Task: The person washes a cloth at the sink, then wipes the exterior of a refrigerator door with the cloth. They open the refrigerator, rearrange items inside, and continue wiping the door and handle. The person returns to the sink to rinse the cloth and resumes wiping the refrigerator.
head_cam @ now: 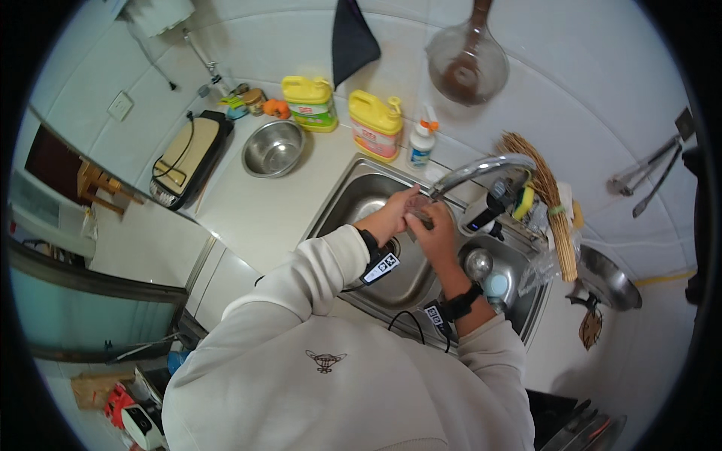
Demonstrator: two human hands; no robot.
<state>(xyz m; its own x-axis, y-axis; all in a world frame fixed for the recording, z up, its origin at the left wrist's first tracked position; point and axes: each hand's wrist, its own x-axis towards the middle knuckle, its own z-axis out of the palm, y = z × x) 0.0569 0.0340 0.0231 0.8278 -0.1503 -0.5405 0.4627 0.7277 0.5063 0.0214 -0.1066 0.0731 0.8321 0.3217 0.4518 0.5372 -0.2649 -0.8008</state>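
Both of my hands meet over the left basin of a steel double sink (414, 290), just below the mouth of a chrome faucet (485, 164). My left hand (396, 211) and my right hand (439, 230) grip a small clear glass vessel (418, 206) between them; its lower part is covered by my fingers. In the right basin lie a round metal item (478, 264) and a pale blue item (496, 285). A black band with a tagged device is strapped on each wrist.
Left of the sink stand a steel bowl (274, 149) and an electric griddle (192, 158). Two yellow jugs (309, 107) (375, 127) and a spray bottle (422, 144) line the wall. A straw whisk (555, 225), a sponge (524, 203) and a steel pan (612, 279) are at the right.
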